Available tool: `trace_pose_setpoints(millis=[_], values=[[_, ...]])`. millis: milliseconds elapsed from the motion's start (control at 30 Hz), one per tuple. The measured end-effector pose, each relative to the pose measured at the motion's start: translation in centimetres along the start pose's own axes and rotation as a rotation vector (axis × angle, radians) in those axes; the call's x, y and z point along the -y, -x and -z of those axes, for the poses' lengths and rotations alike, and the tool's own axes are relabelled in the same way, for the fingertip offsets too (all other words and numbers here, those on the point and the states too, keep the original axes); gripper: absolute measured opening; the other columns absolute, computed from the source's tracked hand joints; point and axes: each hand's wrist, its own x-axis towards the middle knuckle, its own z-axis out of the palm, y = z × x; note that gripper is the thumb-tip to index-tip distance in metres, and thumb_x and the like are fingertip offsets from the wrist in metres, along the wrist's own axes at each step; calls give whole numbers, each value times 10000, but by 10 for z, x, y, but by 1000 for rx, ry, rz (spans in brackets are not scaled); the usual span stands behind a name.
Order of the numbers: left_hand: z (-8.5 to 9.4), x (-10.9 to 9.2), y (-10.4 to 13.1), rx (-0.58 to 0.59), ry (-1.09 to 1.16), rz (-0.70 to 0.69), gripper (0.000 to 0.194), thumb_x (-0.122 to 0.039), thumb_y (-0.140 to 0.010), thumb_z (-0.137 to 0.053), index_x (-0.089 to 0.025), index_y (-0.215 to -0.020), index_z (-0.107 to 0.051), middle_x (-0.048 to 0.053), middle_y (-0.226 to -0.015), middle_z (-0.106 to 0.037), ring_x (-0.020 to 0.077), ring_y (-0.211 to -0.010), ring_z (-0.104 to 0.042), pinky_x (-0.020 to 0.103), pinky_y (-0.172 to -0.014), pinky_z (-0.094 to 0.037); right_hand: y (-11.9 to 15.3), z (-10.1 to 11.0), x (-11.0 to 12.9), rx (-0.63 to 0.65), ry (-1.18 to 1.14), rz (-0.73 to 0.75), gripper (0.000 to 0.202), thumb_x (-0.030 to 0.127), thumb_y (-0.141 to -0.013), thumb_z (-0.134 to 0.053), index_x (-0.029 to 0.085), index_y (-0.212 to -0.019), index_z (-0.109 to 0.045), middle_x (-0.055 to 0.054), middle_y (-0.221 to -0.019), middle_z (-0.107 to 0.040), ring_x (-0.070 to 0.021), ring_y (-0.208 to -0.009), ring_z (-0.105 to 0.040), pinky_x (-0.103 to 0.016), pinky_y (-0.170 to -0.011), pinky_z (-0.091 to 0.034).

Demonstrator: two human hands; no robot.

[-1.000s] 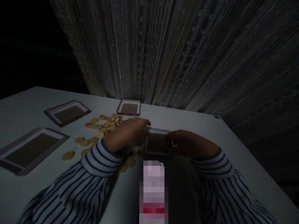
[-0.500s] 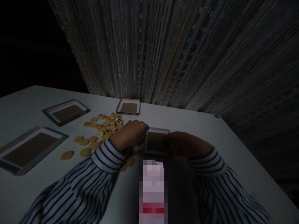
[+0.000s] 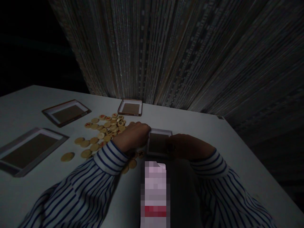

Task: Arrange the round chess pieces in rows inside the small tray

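Note:
A small shallow rectangular tray (image 3: 158, 144) with a pale rim and dark floor sits between my hands. My left hand (image 3: 134, 134) is closed at its left edge, knuckles up, with the fingertips hidden. At the right edge my right hand (image 3: 186, 145) is also closed, its fingers bent over the rim and mostly in shadow. Beside and under my left wrist lie many round wooden Chinese chess pieces (image 3: 107, 125), some showing red or black marks. A few more chess pieces (image 3: 132, 163) rest just left of the tray's near corner.
Three similar shallow trays lie on the white table (image 3: 185, 122): one near left (image 3: 42, 129), one far left (image 3: 74, 100), one at the back (image 3: 130, 100). A string curtain (image 3: 142, 53) hangs along the far edge. A pixelated object (image 3: 155, 190) stands in front of me.
The whole view has shifted very slightly. Both hands keep their places at the tray, and the chess pieces have not visibly moved.

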Motion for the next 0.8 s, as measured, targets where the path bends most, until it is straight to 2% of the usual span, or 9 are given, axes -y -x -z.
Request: trace_pose_setpoints(millis=[400, 633, 800], values=[[-2, 0, -2, 25, 0, -43, 250, -159, -830, -446, -146, -988, -639, 134, -930, -695, 245, -866, -649, 318, -717, -461, -3, -5, -3, 4, 6, 11, 294, 252, -771, -500, 183, -1007, -661, -112, -978, -692, -229, -819, -647, -306, -649, -461], [-3, 0, -2, 23, -19, -38, 226, -187, -825, -456, -144, -941, -646, 142, -896, -695, 264, -840, -653, 335, -690, -463, -1, -2, 0, 51, -23, -2, 305, 297, -776, -512, 177, -1013, -661, -111, -997, -690, -225, -834, -643, -306, -671, -461], [-4, 1, -2, 16, 2, -33, 232, -175, -827, -439, -146, -919, -650, 143, -893, -693, 264, -844, -648, 338, -699, -461, -1, -3, -4, 48, -63, 5, 310, 233, -781, -500, 199, -1046, -657, -98, -1019, -687, -210, -862, -637, -306, -715, -458]])
